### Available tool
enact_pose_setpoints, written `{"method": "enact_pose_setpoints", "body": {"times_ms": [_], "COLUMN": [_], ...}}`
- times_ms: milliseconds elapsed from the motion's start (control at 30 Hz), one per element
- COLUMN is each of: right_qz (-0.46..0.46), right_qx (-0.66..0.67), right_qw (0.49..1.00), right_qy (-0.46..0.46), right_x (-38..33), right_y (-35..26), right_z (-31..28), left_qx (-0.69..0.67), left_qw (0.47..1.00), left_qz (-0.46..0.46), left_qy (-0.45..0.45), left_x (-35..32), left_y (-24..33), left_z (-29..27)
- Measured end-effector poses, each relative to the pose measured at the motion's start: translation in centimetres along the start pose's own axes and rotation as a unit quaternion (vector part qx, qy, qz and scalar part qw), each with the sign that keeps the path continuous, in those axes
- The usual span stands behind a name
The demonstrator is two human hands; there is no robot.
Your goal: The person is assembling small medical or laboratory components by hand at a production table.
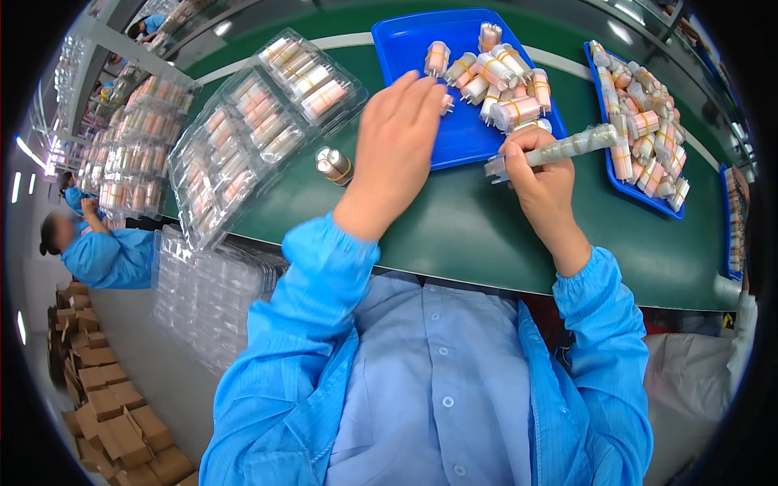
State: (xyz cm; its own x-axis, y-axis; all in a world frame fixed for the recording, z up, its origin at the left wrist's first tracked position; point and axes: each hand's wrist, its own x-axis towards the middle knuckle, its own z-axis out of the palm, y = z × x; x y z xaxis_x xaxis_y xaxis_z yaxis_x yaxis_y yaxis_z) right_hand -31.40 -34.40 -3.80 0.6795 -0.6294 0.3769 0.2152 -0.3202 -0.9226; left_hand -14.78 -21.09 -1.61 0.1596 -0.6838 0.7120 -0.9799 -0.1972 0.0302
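Note:
My left hand (393, 150) reaches over the left rim of the blue tray (397, 40), fingers stretched out. A small pink piece with metal pins (446, 103) shows beside its index finger, partly covered; my thumb is hidden. In the tray lie several pink and white cylindrical pieces (494, 73) with metal pins, many with a yellow band round them. My right hand (541, 174) is closed round a stick-like tool (579, 143), its handle wrapped in clear, wrinkled film and its flat grey end pointing left. That tool crosses the tray's near right corner.
A grey banded piece (335, 166) stands on the green table (454, 227). Clear plastic trays (267, 121) of similar pieces lie at left, with stacked clear trays (203, 283) below. Another heaped blue tray (648, 198) is at right. Cardboard boxes (121, 429) and a person (109, 255) are at far left.

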Motion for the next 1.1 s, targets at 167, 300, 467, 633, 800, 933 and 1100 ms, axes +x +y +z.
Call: {"method": "enact_pose_setpoints", "body": {"times_ms": [167,300,467,633,800,933,1100], "right_qz": [-0.029,-0.036,-0.065,-0.126,-0.116,-0.143,-0.149], "right_qx": [-0.036,-0.045,-0.027,-0.043,-0.057,-0.074,-0.099], "right_qw": [0.999,0.998,0.998,0.991,0.991,0.986,0.982], "right_qy": [0.004,0.000,-0.007,-0.030,-0.045,-0.052,-0.057], "right_x": [0.6,1.0,0.4,0.1,-0.4,-0.3,-0.4], "right_y": [0.6,0.0,-1.3,-1.4,-1.3,-1.1,-0.8], "right_z": [-0.3,-0.5,-0.9,-0.5,0.1,0.2,0.6], "left_qx": [-0.015,-0.109,-0.401,-0.406,-0.347,-0.336,-0.327], "left_qw": [0.983,0.981,0.888,0.877,0.920,0.927,0.930], "left_qz": [-0.038,-0.110,-0.212,-0.222,-0.153,-0.145,-0.150], "left_qy": [-0.179,-0.120,-0.080,-0.133,-0.093,-0.084,-0.075], "left_x": [2.6,2.6,-2.2,-6.4,-6.2,-6.2,-6.1], "left_y": [-3.3,-3.0,2.7,5.6,5.7,5.7,5.9], "left_z": [4.3,3.0,-2.1,-1.2,-0.8,-0.7,-0.4]}}
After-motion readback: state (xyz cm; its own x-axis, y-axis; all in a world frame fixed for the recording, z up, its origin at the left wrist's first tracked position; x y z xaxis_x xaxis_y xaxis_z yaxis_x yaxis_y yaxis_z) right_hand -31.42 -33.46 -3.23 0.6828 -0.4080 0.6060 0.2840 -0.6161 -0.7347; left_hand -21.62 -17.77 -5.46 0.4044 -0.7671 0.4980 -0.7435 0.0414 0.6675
